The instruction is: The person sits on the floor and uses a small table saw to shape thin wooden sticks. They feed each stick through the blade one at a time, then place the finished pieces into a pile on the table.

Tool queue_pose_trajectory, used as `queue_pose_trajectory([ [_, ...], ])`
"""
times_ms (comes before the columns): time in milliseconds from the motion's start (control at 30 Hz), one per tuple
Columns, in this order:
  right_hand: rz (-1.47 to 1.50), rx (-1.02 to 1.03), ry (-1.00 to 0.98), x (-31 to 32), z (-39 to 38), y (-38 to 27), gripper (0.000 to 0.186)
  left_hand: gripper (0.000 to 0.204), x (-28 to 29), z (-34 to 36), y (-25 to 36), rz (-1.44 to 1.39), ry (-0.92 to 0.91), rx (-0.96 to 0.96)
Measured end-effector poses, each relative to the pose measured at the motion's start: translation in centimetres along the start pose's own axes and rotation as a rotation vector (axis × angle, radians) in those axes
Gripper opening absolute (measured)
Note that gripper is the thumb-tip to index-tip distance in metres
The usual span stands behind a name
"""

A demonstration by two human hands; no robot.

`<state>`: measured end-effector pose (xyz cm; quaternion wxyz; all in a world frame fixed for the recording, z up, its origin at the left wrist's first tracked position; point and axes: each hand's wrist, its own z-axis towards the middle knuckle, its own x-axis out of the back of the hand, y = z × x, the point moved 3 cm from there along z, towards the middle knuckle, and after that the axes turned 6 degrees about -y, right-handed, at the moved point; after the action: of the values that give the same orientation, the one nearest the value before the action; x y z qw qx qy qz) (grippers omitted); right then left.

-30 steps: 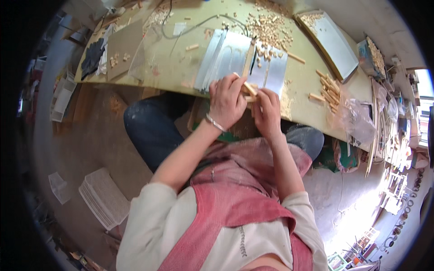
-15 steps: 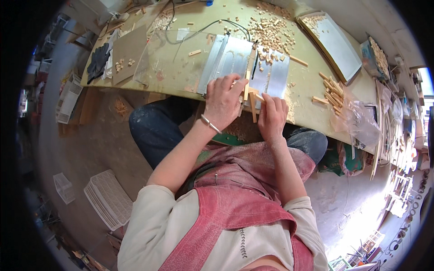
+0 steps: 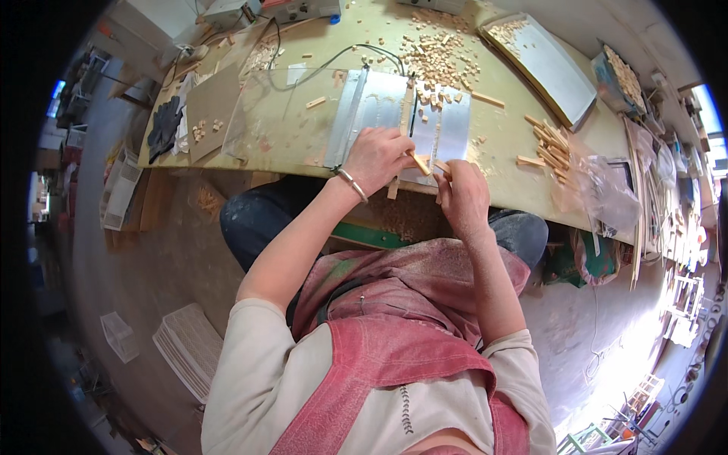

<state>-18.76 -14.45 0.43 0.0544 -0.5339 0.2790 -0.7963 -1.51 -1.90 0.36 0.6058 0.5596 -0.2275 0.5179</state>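
Observation:
My left hand (image 3: 377,161) is closed over the near edge of a metal saw-table plate (image 3: 453,136). Between its thumb and fingers is a short, pale wooden stick (image 3: 419,164), slanting down toward the right. My right hand (image 3: 465,197) sits just to the right, pinching another small wooden stick (image 3: 442,166) whose end points at the first. The two sticks are close together; I cannot tell whether they touch. A narrow dark slot (image 3: 414,121) runs away from me through the plate, beside a wooden strip (image 3: 406,110).
Many small cut wood blocks (image 3: 436,61) lie behind the plate. Cut sticks (image 3: 552,152) are piled at the right beside a clear plastic bag (image 3: 607,193). A tilted metal tray (image 3: 542,68) stands back right. A clear sheet (image 3: 280,114), brown board (image 3: 212,114) and dark gloves (image 3: 164,129) lie left.
The stick in my left hand has turned from pointing away along the slot to slanting toward my right hand. My right hand has moved slightly right and nearer me. The view has shifted a little.

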Motion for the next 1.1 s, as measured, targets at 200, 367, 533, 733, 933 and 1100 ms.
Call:
queue_pose_trajectory([
  [200, -0.159, 0.049, -0.02, 2.9, 3.5, -0.8, 0.013, 0.016, -0.2, -0.1, 0.6, -0.073, 0.079, 0.087],
  [367, -0.283, 0.182, -0.105, -0.2, 6.1, -0.1, 0.01, 0.038, 3.0, -3.2, 1.3, -0.013, 0.004, 0.208],
  [533, 0.015, 0.057, -0.027, -1.0, 5.9, 0.0, 0.024, 0.054, 2.4, -3.6, 0.3, 0.01, -0.055, 0.195],
  [733, -0.061, 0.019, -0.069, -0.6, 3.5, 2.3, 0.029, 0.046, 0.3, -1.7, 0.0, -0.066, -0.104, 0.225],
  [933, 0.025, 0.022, -0.045, -1.9, 3.9, 3.6, 0.031, 0.035, -0.1, -0.4, -0.2, -0.055, -0.046, 0.151],
  [1100, 0.017, -0.003, -0.042, 0.4, 2.6, 1.7, 0.047, 0.031, 0.2, -0.5, -1.6, -0.247, -0.182, 0.227],
])
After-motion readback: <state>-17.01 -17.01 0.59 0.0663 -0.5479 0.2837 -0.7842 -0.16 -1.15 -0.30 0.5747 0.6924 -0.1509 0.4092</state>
